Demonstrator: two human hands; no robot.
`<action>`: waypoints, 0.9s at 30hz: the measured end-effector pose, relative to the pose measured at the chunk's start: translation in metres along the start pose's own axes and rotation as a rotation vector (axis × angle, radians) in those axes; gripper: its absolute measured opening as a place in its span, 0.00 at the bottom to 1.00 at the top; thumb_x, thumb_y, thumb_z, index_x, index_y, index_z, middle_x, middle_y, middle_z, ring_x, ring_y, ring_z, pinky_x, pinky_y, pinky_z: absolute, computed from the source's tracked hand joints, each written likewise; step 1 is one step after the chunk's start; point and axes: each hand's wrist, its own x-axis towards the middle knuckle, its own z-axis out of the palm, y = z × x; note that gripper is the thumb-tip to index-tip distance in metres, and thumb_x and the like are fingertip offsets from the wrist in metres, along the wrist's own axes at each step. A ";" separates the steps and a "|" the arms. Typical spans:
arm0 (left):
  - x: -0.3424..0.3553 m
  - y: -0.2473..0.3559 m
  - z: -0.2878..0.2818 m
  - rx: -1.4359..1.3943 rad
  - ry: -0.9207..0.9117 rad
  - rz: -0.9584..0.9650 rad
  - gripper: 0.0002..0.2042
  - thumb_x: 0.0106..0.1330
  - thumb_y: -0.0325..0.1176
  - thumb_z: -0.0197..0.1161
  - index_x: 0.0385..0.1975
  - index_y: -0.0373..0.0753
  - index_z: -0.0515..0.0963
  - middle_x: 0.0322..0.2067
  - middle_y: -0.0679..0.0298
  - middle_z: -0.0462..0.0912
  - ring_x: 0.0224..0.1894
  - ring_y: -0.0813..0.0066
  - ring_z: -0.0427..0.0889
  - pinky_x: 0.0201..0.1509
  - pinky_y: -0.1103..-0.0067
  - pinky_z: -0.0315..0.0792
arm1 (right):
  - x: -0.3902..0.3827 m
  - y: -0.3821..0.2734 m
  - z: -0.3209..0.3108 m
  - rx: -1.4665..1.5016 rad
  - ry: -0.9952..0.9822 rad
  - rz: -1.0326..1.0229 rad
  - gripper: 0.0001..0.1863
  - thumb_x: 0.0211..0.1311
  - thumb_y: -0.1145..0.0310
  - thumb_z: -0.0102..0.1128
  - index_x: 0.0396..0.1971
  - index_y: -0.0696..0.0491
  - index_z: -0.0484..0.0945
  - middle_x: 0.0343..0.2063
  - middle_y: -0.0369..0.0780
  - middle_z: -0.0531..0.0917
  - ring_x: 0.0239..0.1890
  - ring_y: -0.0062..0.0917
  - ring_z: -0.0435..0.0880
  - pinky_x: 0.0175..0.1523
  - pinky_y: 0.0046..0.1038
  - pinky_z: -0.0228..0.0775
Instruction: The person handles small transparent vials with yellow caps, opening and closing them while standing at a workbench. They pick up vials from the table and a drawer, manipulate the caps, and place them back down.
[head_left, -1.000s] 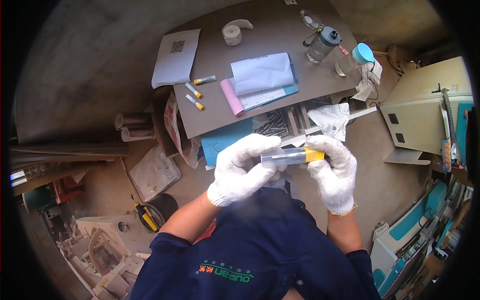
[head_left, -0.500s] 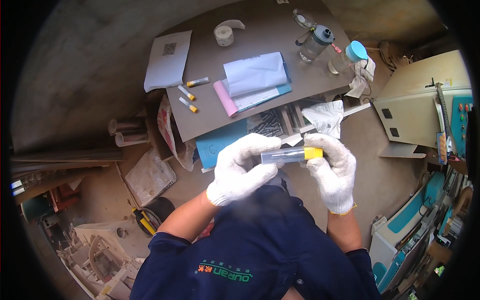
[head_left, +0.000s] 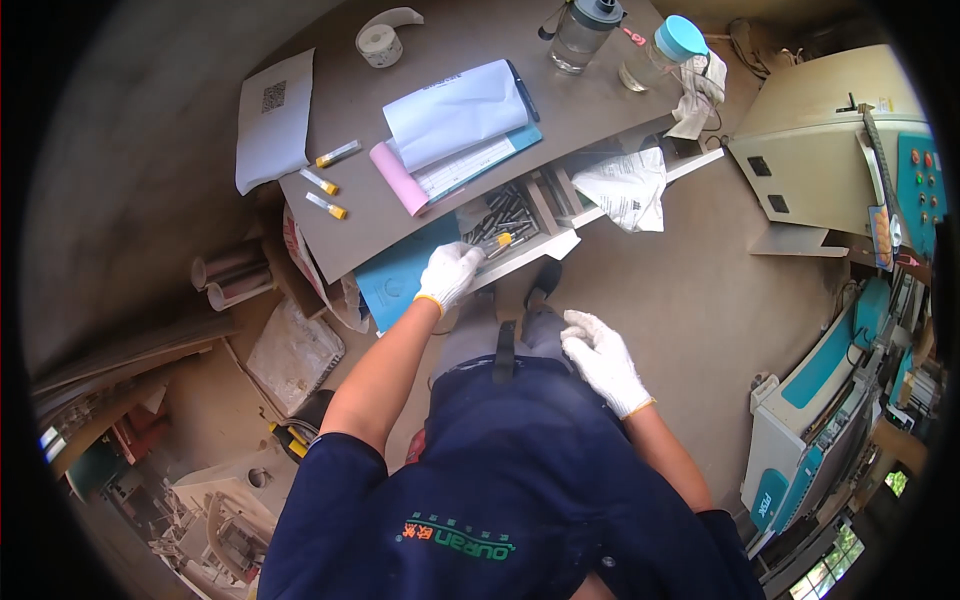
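Observation:
My left hand point(head_left: 450, 272), in a white knitted glove, reaches over the open drawer point(head_left: 522, 259) of the desk. Its fingers are closed on one end of a clear plastic tube with a yellow cap point(head_left: 503, 240). Below the tube, inside the drawer, lie many dark metal bits point(head_left: 508, 214). My gloved right hand point(head_left: 603, 363) hangs in the air in front of my body, fingers partly spread and holding nothing. Three similar yellow-capped tubes point(head_left: 320, 181) rest near the left edge of the desktop.
On the desk point(head_left: 350, 228) are a clipboard with papers point(head_left: 455, 115), a tape roll point(head_left: 379, 46), a printed sheet point(head_left: 272, 125) and two bottles point(head_left: 582, 38). A crumpled white bag point(head_left: 625, 190) lies on the drawer's right part. Machines point(head_left: 830, 150) stand at the right.
The left hand has carried the capped tube forward and down to the drawer. My right hand has let go of it and dropped back towards my body. The view has shifted.

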 end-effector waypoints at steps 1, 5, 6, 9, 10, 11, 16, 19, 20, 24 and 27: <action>0.007 0.003 0.005 0.246 0.101 0.155 0.14 0.66 0.41 0.58 0.41 0.37 0.81 0.38 0.48 0.82 0.41 0.54 0.83 0.45 0.62 0.77 | -0.002 0.003 -0.003 0.005 0.005 -0.004 0.23 0.67 0.70 0.61 0.62 0.58 0.76 0.39 0.35 0.84 0.40 0.17 0.81 0.47 0.22 0.76; 0.043 0.026 0.020 0.746 0.241 0.594 0.24 0.64 0.37 0.59 0.62 0.38 0.73 0.48 0.48 0.79 0.47 0.50 0.82 0.52 0.58 0.76 | -0.009 0.003 -0.019 0.014 0.096 -0.010 0.22 0.69 0.74 0.60 0.62 0.61 0.74 0.38 0.33 0.82 0.39 0.13 0.78 0.48 0.18 0.73; 0.056 0.029 0.027 0.799 0.225 0.601 0.25 0.64 0.35 0.58 0.63 0.38 0.71 0.50 0.47 0.79 0.48 0.50 0.82 0.52 0.58 0.76 | -0.011 0.004 -0.025 0.021 0.120 -0.003 0.22 0.70 0.74 0.60 0.62 0.61 0.74 0.38 0.33 0.82 0.39 0.13 0.78 0.48 0.17 0.73; 0.088 0.051 0.041 0.876 0.014 0.347 0.28 0.64 0.29 0.53 0.68 0.38 0.67 0.59 0.45 0.77 0.55 0.48 0.82 0.57 0.60 0.77 | -0.020 0.009 -0.038 0.087 0.173 0.060 0.22 0.69 0.73 0.61 0.62 0.59 0.75 0.39 0.33 0.83 0.39 0.13 0.78 0.47 0.18 0.73; 0.101 0.049 0.047 0.897 0.090 0.372 0.28 0.65 0.29 0.53 0.68 0.39 0.67 0.58 0.45 0.78 0.55 0.47 0.82 0.57 0.59 0.78 | -0.023 0.013 -0.041 0.103 0.190 0.072 0.22 0.69 0.73 0.61 0.62 0.59 0.75 0.38 0.33 0.83 0.39 0.14 0.79 0.48 0.19 0.73; 0.117 0.039 0.053 0.912 0.162 0.394 0.27 0.66 0.29 0.53 0.68 0.40 0.67 0.57 0.45 0.79 0.55 0.46 0.82 0.56 0.58 0.78 | -0.027 0.017 -0.043 0.116 0.207 0.090 0.22 0.69 0.72 0.61 0.62 0.58 0.76 0.38 0.33 0.84 0.39 0.14 0.79 0.48 0.19 0.74; 0.136 0.039 0.052 1.129 -0.037 0.413 0.10 0.64 0.27 0.62 0.41 0.35 0.86 0.40 0.47 0.88 0.43 0.49 0.89 0.41 0.56 0.83 | -0.038 0.033 -0.045 0.158 0.203 0.145 0.21 0.69 0.75 0.61 0.61 0.59 0.75 0.40 0.34 0.83 0.40 0.14 0.79 0.49 0.19 0.74; 0.150 0.024 0.057 0.951 0.044 0.168 0.21 0.70 0.32 0.55 0.62 0.37 0.75 0.62 0.46 0.77 0.62 0.52 0.79 0.60 0.56 0.76 | -0.034 0.020 -0.045 0.153 0.178 0.149 0.21 0.69 0.76 0.61 0.61 0.60 0.75 0.40 0.34 0.83 0.40 0.14 0.79 0.49 0.19 0.74; 0.159 0.025 0.056 1.034 -0.062 0.133 0.25 0.74 0.34 0.51 0.70 0.41 0.66 0.70 0.49 0.67 0.69 0.50 0.72 0.68 0.55 0.69 | -0.033 0.015 -0.045 0.149 0.175 0.153 0.21 0.69 0.76 0.61 0.61 0.60 0.75 0.41 0.34 0.83 0.40 0.14 0.79 0.49 0.19 0.74; 0.174 0.004 0.060 0.966 0.184 0.349 0.25 0.76 0.36 0.49 0.71 0.40 0.65 0.70 0.48 0.67 0.68 0.46 0.71 0.70 0.57 0.67 | -0.018 0.013 -0.048 0.097 0.175 0.071 0.21 0.69 0.75 0.61 0.61 0.60 0.75 0.40 0.34 0.84 0.40 0.14 0.79 0.49 0.19 0.74; 0.197 -0.005 0.069 0.878 0.220 0.125 0.25 0.77 0.38 0.47 0.71 0.36 0.65 0.70 0.46 0.67 0.69 0.45 0.70 0.71 0.58 0.67 | -0.014 0.013 -0.047 0.094 0.170 0.068 0.21 0.69 0.75 0.61 0.61 0.59 0.75 0.40 0.34 0.84 0.40 0.14 0.79 0.49 0.19 0.74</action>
